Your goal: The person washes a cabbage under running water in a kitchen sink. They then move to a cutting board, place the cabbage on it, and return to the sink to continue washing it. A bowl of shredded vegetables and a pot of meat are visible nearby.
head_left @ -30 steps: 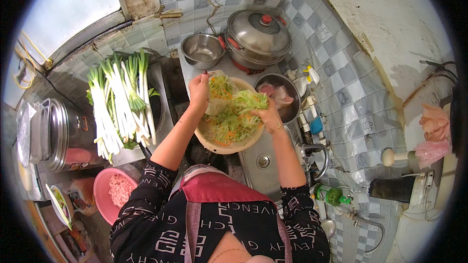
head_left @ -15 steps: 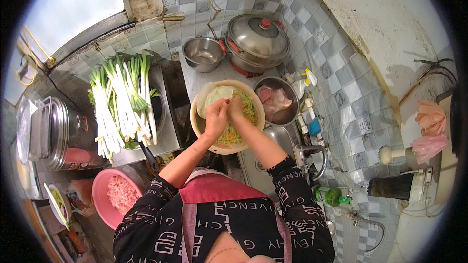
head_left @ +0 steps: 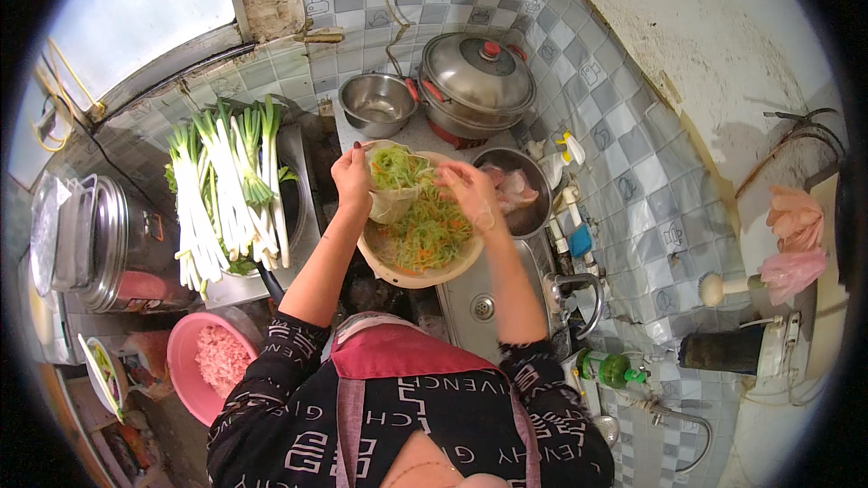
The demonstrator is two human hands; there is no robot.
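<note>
A pale, thin cloth bag (head_left: 391, 206) stands open over the cream basin (head_left: 378, 264), with green and orange vegetable shreds (head_left: 398, 167) showing in its mouth. My left hand (head_left: 353, 183) is closed on the bag's left rim. To the right of the bag, my right hand (head_left: 472, 195) hovers over the basin, its fingers apart and slightly blurred. More vegetable shreds lie loose in the basin below both hands.
Raw meat (head_left: 515, 190) sits in a steel bowl right of the basin. Behind are an empty steel bowl (head_left: 380, 104) and a lidded pot (head_left: 479, 81). Leeks (head_left: 231, 190) lie at left above a pink basin (head_left: 185, 366) of minced meat. The sink (head_left: 466, 330) is nearer me.
My hands were together on the gathered cloth; now they are apart. The bag has opened, showing shreds inside, and moved slightly back and left with my left hand.
</note>
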